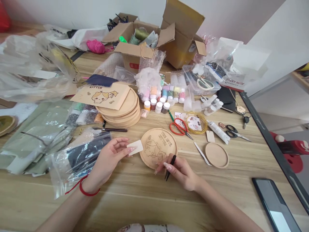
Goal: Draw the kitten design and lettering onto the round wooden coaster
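Note:
My left hand [111, 158] pinches a small cream card [135, 147] with rounded corners, its tip close over the left rim of a round wooden plate. That wooden plate [169, 146] carries a line drawing of a cat and lettering that reads upside down from here. Black tweezers [171, 167] are gripped in my right hand [182, 172], points down by the plate's lower right edge. Some of the right hand's fingers cover the bottom of the drawing. A smaller round wooden dish [216, 155] and silver tweezers [202, 153] lie to the right.
Stacked wooden plates [120, 116] bear a kitten-printed envelope [103, 94]. Red-handled scissors [181, 127], gold wire [198, 122], a white tube [218, 132] and black scissors [238, 133] lie beyond. Paint jars [158, 107], an open cardboard box [134, 51], plastic bags [72, 164] and a phone [277, 203] surround the work.

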The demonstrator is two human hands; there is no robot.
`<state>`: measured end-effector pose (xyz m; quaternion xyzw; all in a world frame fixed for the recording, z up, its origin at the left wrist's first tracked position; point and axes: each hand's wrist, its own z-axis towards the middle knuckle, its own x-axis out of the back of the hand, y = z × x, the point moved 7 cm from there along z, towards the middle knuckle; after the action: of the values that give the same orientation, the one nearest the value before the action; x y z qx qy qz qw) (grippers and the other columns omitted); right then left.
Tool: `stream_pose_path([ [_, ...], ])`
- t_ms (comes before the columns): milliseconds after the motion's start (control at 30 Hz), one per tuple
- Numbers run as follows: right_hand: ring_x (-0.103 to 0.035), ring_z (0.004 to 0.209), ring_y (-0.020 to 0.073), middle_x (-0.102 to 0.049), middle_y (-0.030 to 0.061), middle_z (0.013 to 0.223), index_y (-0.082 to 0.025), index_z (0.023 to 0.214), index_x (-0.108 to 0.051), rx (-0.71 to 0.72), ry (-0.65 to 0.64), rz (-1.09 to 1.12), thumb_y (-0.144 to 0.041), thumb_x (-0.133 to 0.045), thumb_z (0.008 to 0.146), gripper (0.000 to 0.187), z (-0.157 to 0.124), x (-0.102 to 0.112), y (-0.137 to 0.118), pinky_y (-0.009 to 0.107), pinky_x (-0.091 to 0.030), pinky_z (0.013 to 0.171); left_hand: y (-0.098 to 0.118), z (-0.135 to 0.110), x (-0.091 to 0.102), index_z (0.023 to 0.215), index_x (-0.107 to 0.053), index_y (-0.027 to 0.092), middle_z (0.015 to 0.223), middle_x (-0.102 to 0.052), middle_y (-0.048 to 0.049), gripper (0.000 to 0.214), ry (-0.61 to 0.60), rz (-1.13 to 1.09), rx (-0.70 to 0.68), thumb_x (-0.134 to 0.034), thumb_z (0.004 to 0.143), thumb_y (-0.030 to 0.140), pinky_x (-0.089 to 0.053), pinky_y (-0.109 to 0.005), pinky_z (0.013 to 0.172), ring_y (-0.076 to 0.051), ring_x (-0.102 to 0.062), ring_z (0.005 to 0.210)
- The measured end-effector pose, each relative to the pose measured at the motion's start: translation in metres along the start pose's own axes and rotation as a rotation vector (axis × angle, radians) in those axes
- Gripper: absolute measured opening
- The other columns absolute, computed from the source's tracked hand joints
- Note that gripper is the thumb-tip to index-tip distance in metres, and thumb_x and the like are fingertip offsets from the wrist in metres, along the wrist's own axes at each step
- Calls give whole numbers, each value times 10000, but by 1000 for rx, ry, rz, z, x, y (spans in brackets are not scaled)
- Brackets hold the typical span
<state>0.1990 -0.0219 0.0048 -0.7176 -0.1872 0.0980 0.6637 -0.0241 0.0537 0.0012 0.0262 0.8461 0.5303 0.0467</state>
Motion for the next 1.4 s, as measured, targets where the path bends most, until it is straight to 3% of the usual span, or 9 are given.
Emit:
stream_pose_path([
  [133,-673,770,179,-747,81,824,-186,850,-600,2,5,-29,-446,-450,988,330,1,12,7,312,-521,727,0,1,1,1011,-586,157,878,-664,-26,532,58,73,-59,-840,613,402,-576,-248,587,-171,-646,799],
  [267,-675,700,171,-724,62,742,-199,816,-584,55,28,-21,-421,-453,991,311,2,23,10,294,-519,666,1,3,1,999,-584,161,879,-657,-26,493,85,131,-95,-792,645,433,-575,-280,534,-155,-644,655],
  [433,-640,579,150,-676,37,643,-200,755,-586,100,69,-46,-395,-448,995,338,8,32,10,270,-487,575,-5,8,-8,979,-596,158,897,-679,-46,427,42,226,-102,-727,691,445,-587,-309,556,-152,-649,580],
  [567,-620,540,139,-661,31,599,-198,722,-585,117,55,-58,-412,-436,998,379,15,36,6,257,-462,536,-11,12,-16,983,-605,164,916,-699,-66,393,16,237,-117,-694,713,435,-610,-338,652,-201,-699,720],
  [767,-608,552,154,-665,40,594,-202,689,-581,31,19,-110,-492,-418,986,446,21,40,7,283,-460,565,-9,16,-23,1129,-644,183,872,-706,-46,397,-61,337,-92,-667,777,364,-588,-331,647,-185,-683,628],
  [1000,-590,502,183,-617,17,526,-229,648,-551,-72,299,89,-596,-477,922,464,31,57,19,315,-468,494,-12,0,-32,1104,-724,219,1040,-695,-77,336,-132,398,-183,-644,824,387,-571,-309,677,-189,-675,707],
  [1200,-545,434,143,-618,2,554,-226,678,-574,-105,506,231,-601,-560,877,425,39,75,14,282,-437,409,-14,-19,-32,1235,-648,198,960,-688,-72,451,-104,407,-90,-609,831,394,-559,-314,619,-184,-668,612],
  [1300,-526,382,125,-625,-25,533,-217,752,-568,-81,505,269,-566,-658,827,368,49,69,0,253,-404,355,-2,-11,-27,1163,-663,192,904,-697,-65,420,-58,384,-87,-613,817,425,-536,-294,524,-180,-642,566],
  [1400,-609,441,156,-688,3,590,-196,789,-597,-68,440,255,-521,-740,765,355,65,53,-12,297,-519,443,9,4,-30,1033,-706,192,919,-693,-66,326,-66,413,-151,-594,836,426,-530,-278,527,-154,-618,535],
])
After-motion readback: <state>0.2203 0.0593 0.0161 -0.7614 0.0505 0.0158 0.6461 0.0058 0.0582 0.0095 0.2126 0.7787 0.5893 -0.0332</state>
